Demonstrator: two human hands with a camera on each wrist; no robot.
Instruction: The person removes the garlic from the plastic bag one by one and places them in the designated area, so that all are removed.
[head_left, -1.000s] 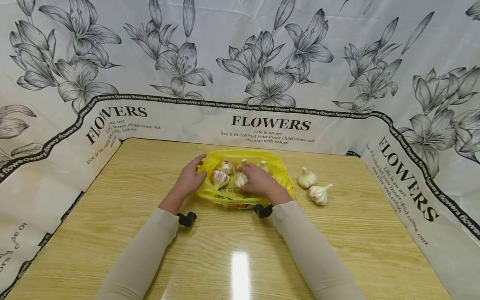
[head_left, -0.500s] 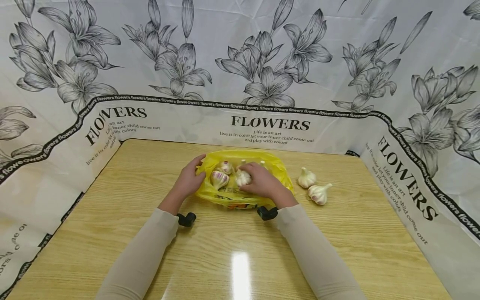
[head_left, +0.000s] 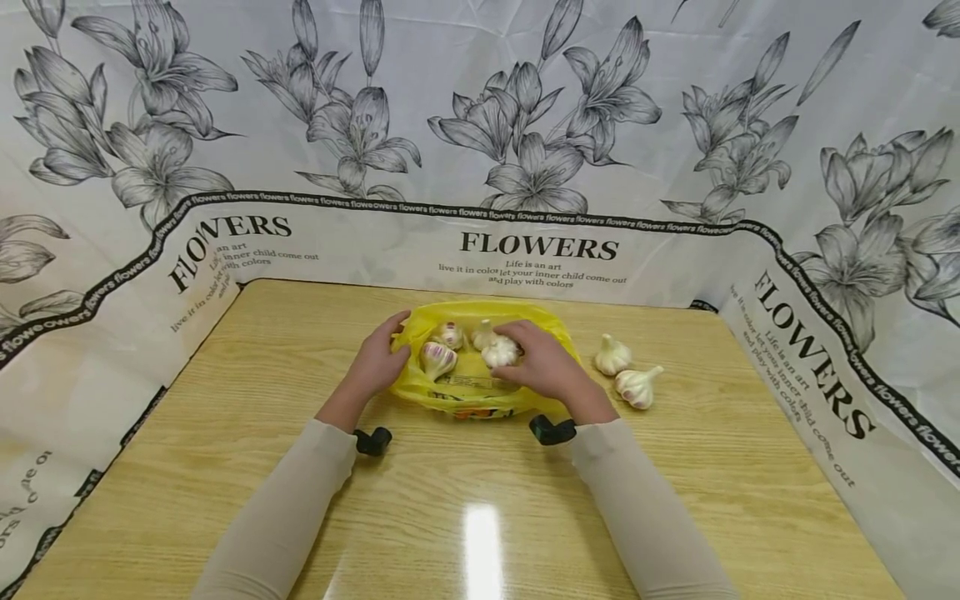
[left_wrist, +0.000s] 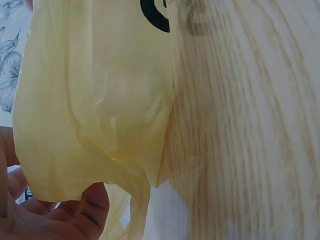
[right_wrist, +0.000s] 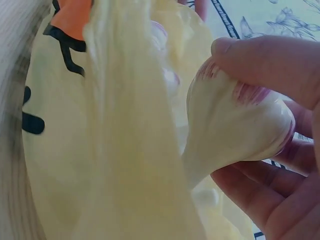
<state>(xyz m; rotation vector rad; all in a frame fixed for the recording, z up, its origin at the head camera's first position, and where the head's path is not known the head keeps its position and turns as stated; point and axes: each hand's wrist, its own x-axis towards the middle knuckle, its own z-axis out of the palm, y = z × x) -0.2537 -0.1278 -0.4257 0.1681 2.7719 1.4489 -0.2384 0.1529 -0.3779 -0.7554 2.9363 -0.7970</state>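
Note:
A yellow plastic bag (head_left: 422,390) lies mouth-up on the table, its mouth spread wide. At its left rim my left hand (head_left: 380,358) grips the plastic; in the left wrist view fingers (left_wrist: 92,210) curl at the edge of the yellow film. My right hand (head_left: 551,367) pinches a white garlic bulb (head_left: 499,352) over the bag's mouth. Close up in the right wrist view, this bulb (right_wrist: 235,115) shows purple streaks, thumb on one side and fingers on the other. Inside the bag, two purple-striped garlic bulbs (head_left: 439,359) sit at left, and another bulb (head_left: 483,333) sits behind the held one.
Two loose garlic bulbs (head_left: 613,356) lie on the wooden table (head_left: 420,517) to the right of the bag. White flower-printed cloth (head_left: 540,267) hangs behind and along both sides of the table. Black wrist mounts (head_left: 372,441) stick out from both wrists.
My right hand has moved to the right inside the bag's mouth, bringing the garlic bulb with it and baring more of the bag's inside. The left hand stays at the left rim.

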